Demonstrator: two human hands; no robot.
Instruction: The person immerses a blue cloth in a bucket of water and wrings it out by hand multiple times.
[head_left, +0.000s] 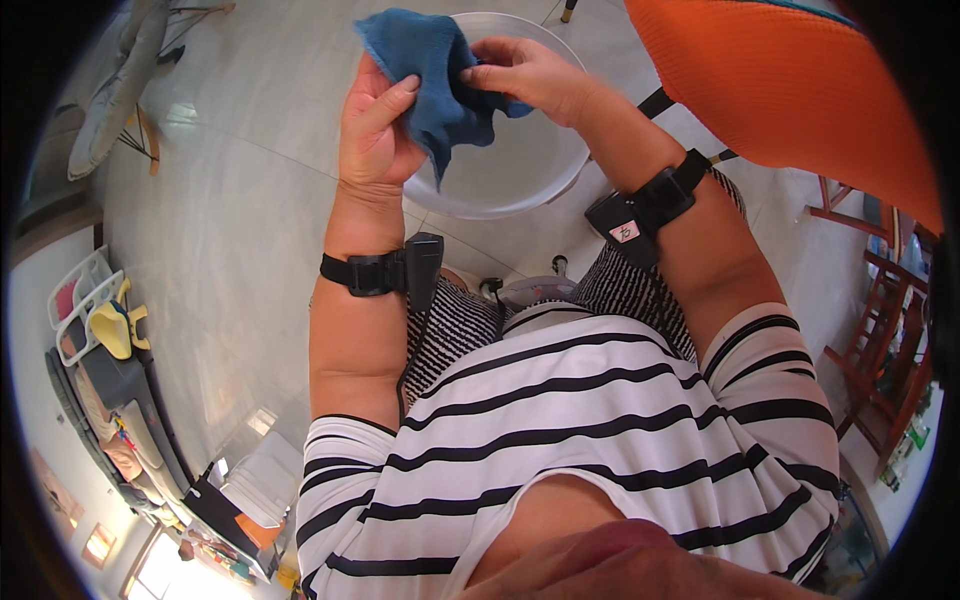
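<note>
A blue cloth hangs in loose folds between my two hands, near the top of the head view. My left hand grips its left side, with the thumb lying on top of the fabric. The fingers and thumb of my right hand pinch the cloth's right side. Beneath the cloth and my right hand stands a wide, round, pale metal basin on the floor. Part of the basin is hidden behind the cloth and my hands. A black strapped device sits on each forearm.
An orange chair with dark legs stands close by at the upper right. Wooden chairs are farther right. A grey cushioned chair is at the upper left. Along the left lie a sofa and a yellow plastic item. The floor is tiled.
</note>
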